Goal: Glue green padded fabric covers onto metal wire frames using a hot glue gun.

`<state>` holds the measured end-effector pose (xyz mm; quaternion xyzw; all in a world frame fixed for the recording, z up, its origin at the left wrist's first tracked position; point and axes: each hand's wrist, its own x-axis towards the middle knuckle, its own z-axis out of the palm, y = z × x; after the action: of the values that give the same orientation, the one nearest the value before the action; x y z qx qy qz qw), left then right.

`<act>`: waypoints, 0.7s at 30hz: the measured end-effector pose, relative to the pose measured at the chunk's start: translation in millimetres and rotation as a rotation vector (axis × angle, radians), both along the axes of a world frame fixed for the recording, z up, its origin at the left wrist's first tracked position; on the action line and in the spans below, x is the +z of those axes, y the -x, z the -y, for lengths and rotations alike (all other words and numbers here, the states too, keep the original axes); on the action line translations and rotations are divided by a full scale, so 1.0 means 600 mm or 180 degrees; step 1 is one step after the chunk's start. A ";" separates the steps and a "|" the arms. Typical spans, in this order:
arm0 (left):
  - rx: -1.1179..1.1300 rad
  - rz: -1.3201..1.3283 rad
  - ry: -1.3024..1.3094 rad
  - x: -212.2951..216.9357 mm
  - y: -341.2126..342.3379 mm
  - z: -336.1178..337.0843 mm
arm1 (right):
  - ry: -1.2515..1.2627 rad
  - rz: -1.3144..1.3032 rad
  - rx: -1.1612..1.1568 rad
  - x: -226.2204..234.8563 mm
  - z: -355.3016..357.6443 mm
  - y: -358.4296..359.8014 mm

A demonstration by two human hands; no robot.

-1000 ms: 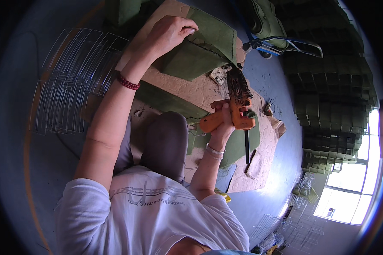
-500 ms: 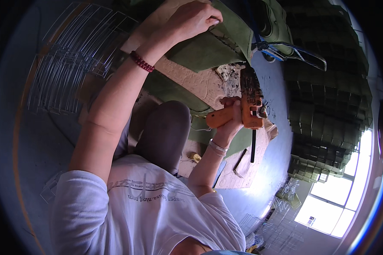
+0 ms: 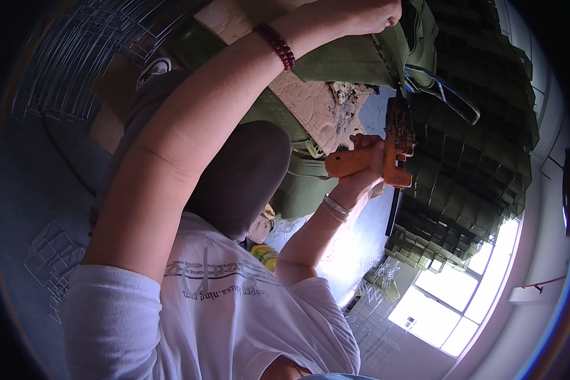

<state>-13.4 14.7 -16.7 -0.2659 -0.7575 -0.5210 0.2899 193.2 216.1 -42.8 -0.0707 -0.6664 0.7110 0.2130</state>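
My right hand (image 3: 368,172) is wrapped round the handle of an orange glue gun (image 3: 398,152). Dark, blackened residue coats the gun's far end, and a black stick (image 3: 392,212) sticks out at its near end. At the top edge of the view, my left hand (image 3: 370,18) is closed beside a green fabric-like panel (image 3: 345,60). What its fingers hold, if anything, is hidden. The panel rests over a tan cardboard sheet (image 3: 304,104), with dark, crusted residue (image 3: 345,95) near the gun.
Metal wire frames (image 3: 76,57) are piled at far left, and another wire frame (image 3: 54,256) lies lower on the floor. Stacked dark green boxes (image 3: 468,158) fill the right side. A blue-and-black looped bar (image 3: 449,95) lies beyond the gun. My bent knee (image 3: 247,164) is between my arms.
Both hands have shifted right in the view, the left one also toward the top edge. The glue gun has stayed in my right hand. The whole view has turned.
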 end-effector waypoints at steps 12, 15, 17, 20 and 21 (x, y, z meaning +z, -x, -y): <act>-0.0141 -0.0051 0.0014 -0.003 -0.002 0.005 | -0.0384 0.0189 -0.0284 0.011 0.007 0.015; -0.0170 0.0026 -0.0032 -0.003 -0.003 0.005 | -0.0236 0.0197 -0.0323 0.011 0.009 0.008; -0.0217 -0.0013 -0.0020 -0.004 -0.002 0.004 | -0.0052 0.0118 -0.0205 0.006 0.002 -0.001; -0.0023 -0.0147 -0.0043 -0.007 -0.002 0.002 | -0.0165 0.0075 -0.0185 0.005 0.007 -0.015; -0.0027 -0.0154 -0.0040 -0.008 -0.001 0.002 | -0.0161 0.0068 -0.0188 0.005 0.009 -0.017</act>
<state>-12.8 13.3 -21.2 -0.2798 -0.7458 -0.5204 0.3076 203.4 210.7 -40.1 -0.0926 -0.6841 0.6865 0.2285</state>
